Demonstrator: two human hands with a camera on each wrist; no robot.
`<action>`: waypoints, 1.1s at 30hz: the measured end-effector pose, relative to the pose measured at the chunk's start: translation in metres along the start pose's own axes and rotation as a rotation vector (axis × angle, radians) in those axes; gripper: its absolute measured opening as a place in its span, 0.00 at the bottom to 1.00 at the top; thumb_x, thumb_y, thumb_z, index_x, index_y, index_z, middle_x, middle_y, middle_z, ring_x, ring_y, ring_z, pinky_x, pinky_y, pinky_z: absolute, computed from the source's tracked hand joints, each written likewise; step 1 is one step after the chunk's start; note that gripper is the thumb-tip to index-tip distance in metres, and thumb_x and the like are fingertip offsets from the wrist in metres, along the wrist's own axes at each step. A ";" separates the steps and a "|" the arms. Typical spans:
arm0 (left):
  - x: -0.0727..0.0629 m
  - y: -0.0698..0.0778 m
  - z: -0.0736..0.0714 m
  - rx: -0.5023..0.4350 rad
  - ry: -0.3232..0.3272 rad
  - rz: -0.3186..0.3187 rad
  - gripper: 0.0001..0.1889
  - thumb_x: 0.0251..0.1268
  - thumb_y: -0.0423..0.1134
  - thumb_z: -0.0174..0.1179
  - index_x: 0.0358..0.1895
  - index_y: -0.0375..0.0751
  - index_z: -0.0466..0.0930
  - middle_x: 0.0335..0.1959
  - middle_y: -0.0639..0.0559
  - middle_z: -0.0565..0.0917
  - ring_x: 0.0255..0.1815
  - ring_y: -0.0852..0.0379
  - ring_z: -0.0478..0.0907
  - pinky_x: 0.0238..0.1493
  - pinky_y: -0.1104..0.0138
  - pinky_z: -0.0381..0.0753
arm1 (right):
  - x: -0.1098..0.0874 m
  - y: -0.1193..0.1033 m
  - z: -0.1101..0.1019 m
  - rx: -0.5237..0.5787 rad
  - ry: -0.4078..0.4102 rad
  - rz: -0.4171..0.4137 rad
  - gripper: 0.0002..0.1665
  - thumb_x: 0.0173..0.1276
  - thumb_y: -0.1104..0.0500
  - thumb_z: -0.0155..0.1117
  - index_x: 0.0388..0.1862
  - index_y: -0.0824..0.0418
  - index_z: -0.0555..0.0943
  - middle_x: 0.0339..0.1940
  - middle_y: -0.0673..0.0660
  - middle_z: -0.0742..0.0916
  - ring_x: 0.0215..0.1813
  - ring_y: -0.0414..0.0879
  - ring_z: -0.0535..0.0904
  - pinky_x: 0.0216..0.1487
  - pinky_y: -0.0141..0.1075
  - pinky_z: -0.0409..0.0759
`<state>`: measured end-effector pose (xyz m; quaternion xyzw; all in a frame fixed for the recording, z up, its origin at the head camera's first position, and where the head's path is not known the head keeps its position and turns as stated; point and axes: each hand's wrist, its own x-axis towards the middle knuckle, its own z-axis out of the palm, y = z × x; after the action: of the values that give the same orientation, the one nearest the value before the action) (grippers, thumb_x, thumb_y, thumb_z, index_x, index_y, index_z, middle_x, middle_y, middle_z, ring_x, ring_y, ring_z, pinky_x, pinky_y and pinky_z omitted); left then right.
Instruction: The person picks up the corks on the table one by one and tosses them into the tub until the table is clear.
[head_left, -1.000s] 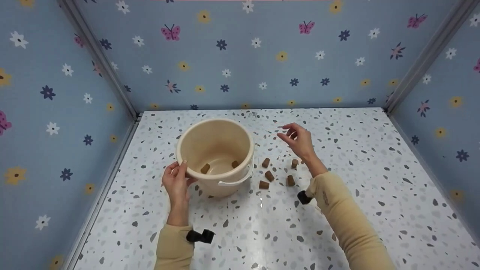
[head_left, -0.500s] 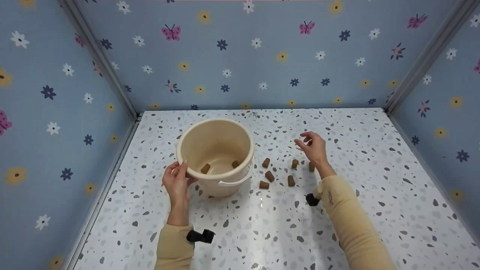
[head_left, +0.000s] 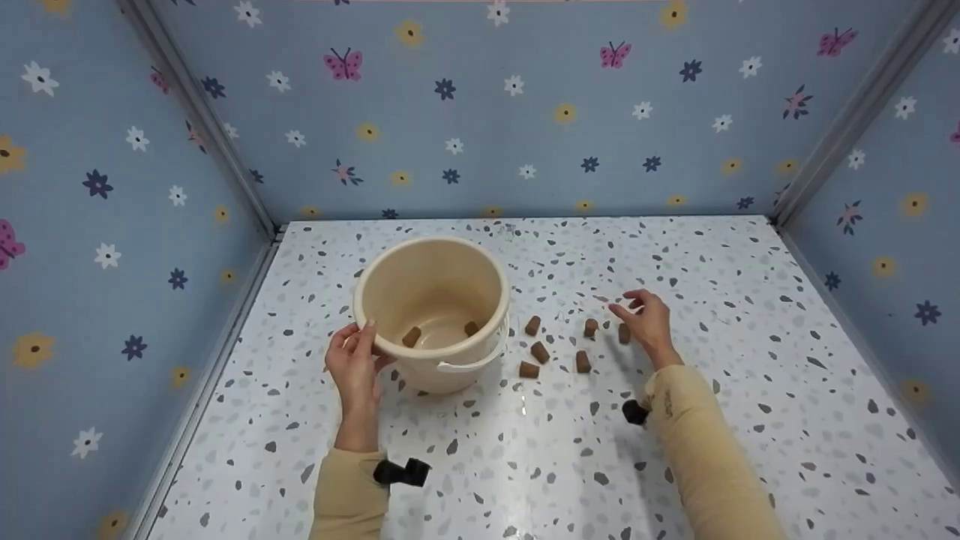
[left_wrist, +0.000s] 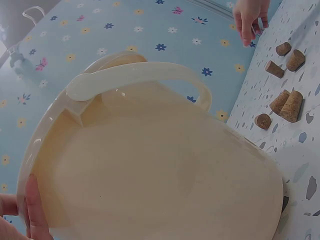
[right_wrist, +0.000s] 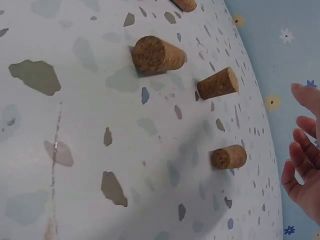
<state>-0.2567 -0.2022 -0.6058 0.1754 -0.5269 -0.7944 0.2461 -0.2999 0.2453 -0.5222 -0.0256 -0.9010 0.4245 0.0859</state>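
The left hand (head_left: 352, 367) grips the bucket (head_left: 420, 375); the right hand (head_left: 649, 328), empty and relaxed, hovers near the rightmost cork (head_left: 624, 334). Two corks (head_left: 411, 337) lie inside, six on the tabletop (head_left: 750, 315). Apparently reaching; the next move calls for a pinch.

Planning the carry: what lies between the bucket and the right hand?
Six corks sit on the tabletop between the bucket and the right hand, as the head view shows.
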 end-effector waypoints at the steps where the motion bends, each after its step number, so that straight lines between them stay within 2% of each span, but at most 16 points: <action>1: 0.002 -0.004 -0.001 -0.015 -0.007 0.017 0.26 0.46 0.52 0.66 0.45 0.40 0.71 0.34 0.41 0.80 0.22 0.49 0.78 0.16 0.57 0.79 | -0.001 0.003 0.000 -0.004 -0.001 0.014 0.25 0.57 0.54 0.64 0.47 0.70 0.74 0.36 0.64 0.76 0.35 0.52 0.70 0.34 0.38 0.68; 3: -0.001 0.002 0.000 -0.044 -0.016 0.019 0.25 0.47 0.48 0.66 0.45 0.38 0.71 0.33 0.39 0.79 0.20 0.49 0.77 0.15 0.57 0.78 | -0.002 0.010 0.000 -0.007 -0.005 0.042 0.26 0.56 0.54 0.65 0.48 0.70 0.74 0.36 0.64 0.76 0.36 0.52 0.70 0.34 0.38 0.68; 4: -0.014 0.020 0.006 -0.077 -0.031 0.005 0.22 0.51 0.45 0.65 0.44 0.36 0.71 0.32 0.39 0.79 0.19 0.50 0.77 0.14 0.58 0.78 | -0.002 0.013 0.000 -0.008 -0.005 0.052 0.26 0.56 0.54 0.65 0.48 0.70 0.74 0.37 0.64 0.76 0.37 0.52 0.70 0.35 0.38 0.68; 5: -0.019 0.028 0.008 -0.061 -0.022 0.002 0.22 0.51 0.45 0.65 0.44 0.35 0.71 0.32 0.38 0.79 0.19 0.50 0.77 0.15 0.59 0.78 | -0.003 0.015 0.000 -0.008 -0.006 0.065 0.26 0.56 0.53 0.65 0.48 0.69 0.73 0.37 0.64 0.76 0.37 0.52 0.70 0.35 0.38 0.68; 7: -0.033 0.052 0.015 -0.092 -0.033 -0.042 0.18 0.55 0.39 0.62 0.45 0.33 0.70 0.31 0.38 0.79 0.18 0.51 0.77 0.14 0.59 0.78 | -0.004 0.019 0.001 -0.005 -0.011 0.089 0.27 0.55 0.53 0.66 0.49 0.69 0.73 0.38 0.64 0.76 0.37 0.52 0.70 0.36 0.38 0.69; 9: -0.038 0.061 0.018 -0.105 -0.031 -0.073 0.17 0.55 0.37 0.61 0.45 0.32 0.70 0.32 0.37 0.79 0.19 0.49 0.77 0.15 0.59 0.78 | -0.006 0.022 0.002 0.004 -0.014 0.114 0.27 0.55 0.54 0.66 0.49 0.69 0.73 0.38 0.64 0.76 0.38 0.52 0.70 0.36 0.38 0.68; 10: -0.037 0.060 0.018 -0.093 -0.031 -0.077 0.18 0.55 0.38 0.62 0.45 0.33 0.70 0.32 0.38 0.79 0.20 0.50 0.77 0.16 0.59 0.79 | -0.007 0.024 0.003 0.007 -0.015 0.128 0.28 0.55 0.53 0.66 0.49 0.69 0.73 0.38 0.64 0.76 0.37 0.52 0.70 0.35 0.38 0.68; 11: -0.027 0.045 0.014 -0.047 -0.012 -0.070 0.20 0.53 0.42 0.63 0.46 0.36 0.71 0.34 0.38 0.79 0.21 0.49 0.78 0.17 0.58 0.79 | -0.008 0.025 0.003 0.008 -0.015 0.142 0.28 0.54 0.53 0.66 0.50 0.69 0.73 0.38 0.63 0.76 0.37 0.51 0.70 0.35 0.38 0.69; 14: -0.010 0.017 0.005 0.035 0.014 -0.036 0.26 0.48 0.52 0.65 0.47 0.40 0.71 0.36 0.40 0.79 0.24 0.49 0.78 0.20 0.57 0.80 | -0.013 0.030 0.005 0.017 -0.016 0.174 0.28 0.54 0.54 0.67 0.50 0.69 0.73 0.38 0.63 0.76 0.36 0.50 0.70 0.34 0.37 0.69; 17: 0.000 0.000 0.001 0.048 0.031 -0.004 0.28 0.45 0.55 0.65 0.47 0.41 0.72 0.37 0.39 0.79 0.25 0.46 0.78 0.19 0.55 0.79 | -0.016 0.033 0.007 0.039 -0.020 0.199 0.29 0.54 0.55 0.67 0.51 0.69 0.72 0.38 0.62 0.75 0.36 0.50 0.69 0.34 0.37 0.69; 22: 0.005 -0.007 -0.001 0.005 0.038 0.018 0.28 0.45 0.53 0.66 0.47 0.40 0.72 0.37 0.36 0.78 0.26 0.41 0.77 0.18 0.53 0.78 | -0.016 0.036 0.009 0.044 -0.049 0.223 0.30 0.54 0.56 0.66 0.54 0.68 0.70 0.42 0.63 0.75 0.41 0.52 0.70 0.38 0.39 0.70; 26: 0.003 -0.004 -0.001 0.010 0.022 0.018 0.26 0.47 0.52 0.65 0.47 0.40 0.72 0.37 0.38 0.79 0.25 0.44 0.78 0.18 0.53 0.79 | -0.016 0.039 0.011 0.034 -0.076 0.234 0.32 0.54 0.57 0.67 0.56 0.68 0.69 0.45 0.65 0.75 0.45 0.53 0.70 0.44 0.42 0.71; 28: -0.003 0.006 0.000 -0.024 -0.012 0.000 0.24 0.49 0.49 0.65 0.46 0.39 0.72 0.35 0.38 0.79 0.23 0.47 0.78 0.18 0.55 0.79 | -0.016 0.041 0.012 0.030 -0.083 0.235 0.33 0.53 0.58 0.67 0.56 0.68 0.69 0.46 0.65 0.75 0.46 0.53 0.70 0.46 0.43 0.70; 29: -0.017 0.026 0.006 -0.061 -0.035 -0.019 0.21 0.51 0.46 0.64 0.45 0.38 0.71 0.33 0.39 0.80 0.21 0.49 0.77 0.16 0.57 0.79 | -0.016 0.042 0.012 0.030 -0.085 0.232 0.33 0.53 0.58 0.67 0.56 0.68 0.69 0.46 0.65 0.75 0.46 0.53 0.70 0.47 0.43 0.70; 31: -0.034 0.052 0.015 -0.081 -0.043 -0.042 0.18 0.54 0.42 0.63 0.44 0.35 0.71 0.32 0.38 0.79 0.18 0.51 0.77 0.15 0.60 0.78 | -0.017 0.043 0.012 0.024 -0.090 0.218 0.32 0.53 0.59 0.67 0.55 0.69 0.69 0.45 0.66 0.75 0.47 0.55 0.70 0.47 0.44 0.70; 33: -0.053 0.083 0.027 -0.049 -0.017 -0.091 0.16 0.56 0.38 0.60 0.44 0.33 0.70 0.33 0.34 0.78 0.17 0.51 0.76 0.15 0.61 0.78 | -0.017 0.044 0.012 0.011 -0.098 0.216 0.31 0.53 0.59 0.67 0.55 0.69 0.69 0.45 0.66 0.75 0.48 0.55 0.70 0.48 0.45 0.70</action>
<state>-0.2114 -0.1780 -0.5181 0.1865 -0.5006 -0.8190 0.2095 -0.2865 0.2624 -0.5661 -0.1011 -0.8937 0.4371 -0.0045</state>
